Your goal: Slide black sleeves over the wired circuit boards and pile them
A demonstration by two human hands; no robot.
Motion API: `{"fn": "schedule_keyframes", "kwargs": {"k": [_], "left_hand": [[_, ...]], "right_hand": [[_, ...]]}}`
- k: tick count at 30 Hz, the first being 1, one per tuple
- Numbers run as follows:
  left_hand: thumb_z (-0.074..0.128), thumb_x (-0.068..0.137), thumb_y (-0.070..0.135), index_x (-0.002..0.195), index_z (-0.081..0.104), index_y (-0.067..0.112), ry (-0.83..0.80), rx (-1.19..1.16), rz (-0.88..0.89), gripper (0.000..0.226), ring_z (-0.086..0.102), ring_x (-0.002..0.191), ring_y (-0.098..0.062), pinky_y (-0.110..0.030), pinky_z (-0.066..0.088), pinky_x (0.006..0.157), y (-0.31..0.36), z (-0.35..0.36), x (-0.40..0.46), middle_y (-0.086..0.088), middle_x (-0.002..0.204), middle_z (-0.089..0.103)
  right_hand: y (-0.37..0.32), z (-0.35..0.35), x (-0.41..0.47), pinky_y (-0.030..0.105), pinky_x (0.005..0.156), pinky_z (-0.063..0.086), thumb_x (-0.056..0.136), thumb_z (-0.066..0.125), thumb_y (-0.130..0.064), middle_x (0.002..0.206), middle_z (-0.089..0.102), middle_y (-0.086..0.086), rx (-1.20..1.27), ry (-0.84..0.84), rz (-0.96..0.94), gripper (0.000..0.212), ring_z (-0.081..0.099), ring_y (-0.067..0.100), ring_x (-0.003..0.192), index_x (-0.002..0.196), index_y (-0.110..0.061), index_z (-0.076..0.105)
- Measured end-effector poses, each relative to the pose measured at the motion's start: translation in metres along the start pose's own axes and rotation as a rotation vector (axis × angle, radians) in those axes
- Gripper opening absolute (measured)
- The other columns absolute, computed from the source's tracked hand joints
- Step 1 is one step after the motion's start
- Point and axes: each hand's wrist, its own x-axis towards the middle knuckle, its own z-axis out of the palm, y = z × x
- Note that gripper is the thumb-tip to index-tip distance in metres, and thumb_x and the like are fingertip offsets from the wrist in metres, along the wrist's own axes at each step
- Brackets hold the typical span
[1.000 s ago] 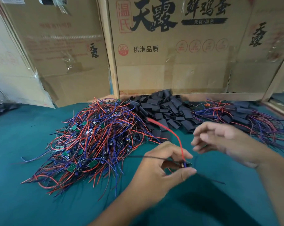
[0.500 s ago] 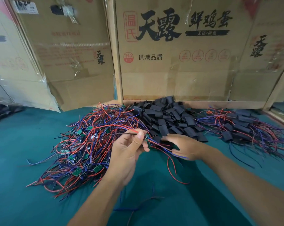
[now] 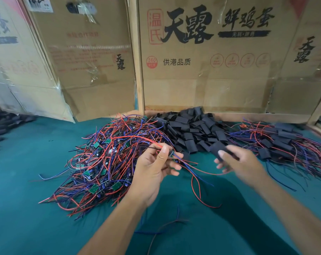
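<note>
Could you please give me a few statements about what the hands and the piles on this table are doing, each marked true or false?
1. The left hand pinches a wired board between thumb and fingers. True.
2. The right hand is empty. False: it holds a black sleeve in its grip.
3. The sleeve is already over the board. False: the two hands are apart, and the sleeve is clear of the board.
4. The pile of loose sleeves lies between the heap of bare wired boards and the pile of sleeved ones. True.
5. The table cover is red. False: it is teal green.
</note>
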Motion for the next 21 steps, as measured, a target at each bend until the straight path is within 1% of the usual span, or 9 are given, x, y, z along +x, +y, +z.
{"fn": "schedule_keyframes", "kwargs": {"k": [2,5,6,8,10,13,16,18,21], "left_hand": [[0.058,0.092,0.027,0.103,0.054,0.003,0.004,0.015,0.001,0.027,0.064,0.061,-0.021,-0.028,0.053,0.058,-0.003,-0.001,0.000,-0.020,0.092,0.072],[0.059,0.093,0.025,0.104,0.058,0.001,0.047,0.035,-0.008,0.026,0.064,0.061,-0.021,-0.028,0.053,0.060,-0.008,-0.001,0.000,-0.020,0.088,0.071],[0.060,0.092,0.024,0.103,0.059,0.001,0.069,0.041,-0.015,0.026,0.063,0.061,-0.021,-0.028,0.053,0.060,-0.010,-0.002,0.001,-0.019,0.086,0.071],[0.061,0.092,0.019,0.103,0.059,0.001,0.095,0.060,-0.034,0.021,0.063,0.063,-0.021,-0.027,0.054,0.062,-0.014,-0.004,0.002,-0.016,0.083,0.069],[0.065,0.092,0.008,0.105,0.059,0.000,0.095,0.085,-0.072,0.017,0.062,0.066,-0.022,-0.028,0.054,0.066,-0.018,-0.006,0.003,-0.015,0.083,0.066],[0.072,0.086,0.000,0.109,0.060,0.002,0.117,0.176,-0.105,0.026,0.061,0.064,-0.019,-0.025,0.054,0.068,-0.021,-0.010,0.003,-0.014,0.081,0.062],[0.076,0.083,0.007,0.106,0.066,0.009,0.132,0.271,-0.079,0.026,0.059,0.069,-0.015,-0.024,0.054,0.072,-0.022,-0.013,0.005,-0.009,0.079,0.063],[0.076,0.084,0.009,0.105,0.066,0.010,0.145,0.279,-0.065,0.024,0.064,0.079,-0.018,-0.029,0.055,0.078,-0.021,-0.014,0.006,-0.011,0.084,0.067],[0.071,0.088,0.005,0.108,0.060,0.007,0.153,0.182,-0.060,0.024,0.072,0.082,-0.023,-0.029,0.057,0.072,-0.019,-0.013,0.006,-0.013,0.085,0.070]], "right_hand": [[0.000,-0.002,-0.013,0.030,0.051,0.052,0.097,0.059,-0.016,0.072,0.070,0.010,0.413,0.063,0.175,0.011,0.060,0.019,0.056,0.103,-0.007,0.064],[-0.006,0.001,-0.027,0.025,0.043,0.041,0.093,0.060,-0.023,0.070,0.062,0.012,0.691,-0.026,0.351,0.009,0.050,0.018,0.050,0.094,-0.015,0.064],[-0.008,0.003,-0.030,0.025,0.042,0.040,0.094,0.057,-0.024,0.070,0.061,0.012,0.722,-0.057,0.372,0.013,0.048,0.018,0.050,0.086,-0.019,0.065],[-0.010,0.007,-0.032,0.025,0.042,0.039,0.098,0.053,-0.025,0.070,0.062,0.013,0.744,-0.089,0.386,0.032,0.048,0.019,0.050,0.072,-0.024,0.070],[-0.010,0.010,-0.032,0.025,0.043,0.041,0.096,0.055,-0.026,0.073,0.062,0.015,0.770,-0.113,0.403,0.031,0.049,0.019,0.053,0.070,-0.024,0.073],[-0.010,0.006,-0.032,0.026,0.048,0.047,0.086,0.062,-0.031,0.082,0.065,0.016,0.816,-0.171,0.426,0.019,0.055,0.019,0.059,0.081,-0.017,0.073],[-0.006,-0.006,-0.027,0.027,0.054,0.053,0.081,0.066,-0.031,0.092,0.067,0.014,0.896,-0.141,0.434,0.033,0.061,0.018,0.067,0.105,-0.009,0.061],[-0.005,-0.013,-0.027,0.026,0.057,0.055,0.081,0.067,-0.025,0.095,0.067,0.013,0.919,-0.124,0.385,0.034,0.065,0.019,0.073,0.108,-0.007,0.059],[-0.011,-0.014,-0.032,0.026,0.066,0.057,0.083,0.063,-0.014,0.097,0.066,0.013,0.797,-0.116,0.241,0.036,0.067,0.021,0.083,0.116,-0.003,0.067]]}}
